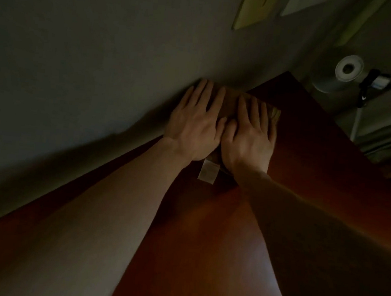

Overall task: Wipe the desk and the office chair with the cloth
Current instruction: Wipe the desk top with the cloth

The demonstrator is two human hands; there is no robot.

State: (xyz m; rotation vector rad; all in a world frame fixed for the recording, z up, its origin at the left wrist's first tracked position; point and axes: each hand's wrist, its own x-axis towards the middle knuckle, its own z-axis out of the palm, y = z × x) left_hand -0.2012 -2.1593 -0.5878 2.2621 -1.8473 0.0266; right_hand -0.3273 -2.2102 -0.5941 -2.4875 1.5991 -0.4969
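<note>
My left hand [195,121] and right hand [250,134] both lie flat on the cloth [230,100]. Palms are down, fingers straight and a bit spread, so nothing is gripped, just pressing. The left hand covers the cloth's 9 o'clock side, fingertips at the wall [91,54]; touching it or not, can't tell in this light. The right hand covers the 3 o'clock side. Thumbs are side by side in the middle, touching or nearly. All fingers point toward 12–1 o'clock.

The cloth is brownish, folded flat, on the desk [306,173] at its far corner, right against the wall. A strip of it shows between my hands at 12 o'clock. A yellowish corner sticks out past my right little finger at 2 o'clock. A white tag [208,171] comes off the cloth's near edge at 6 o'clock and lies on the desk between my wrists.

The desk is glossy reddish-brown wood, running from the frame's 7 o'clock up to its corner at 1 o'clock. My forearms [116,212] are bare and reach in from the bottom edge, the right one in shadow.

The wall is plain grey. Two pale sheets [258,8] hang on it at 1 o'clock, cut by the top edge. Past the desk corner at 2 o'clock is a white roll [349,68], hole facing me. Just beside it at 3 o'clock is a black object [369,84], too dim to name. Grey fabric [386,135] lies beyond the desk's right edge.
</note>
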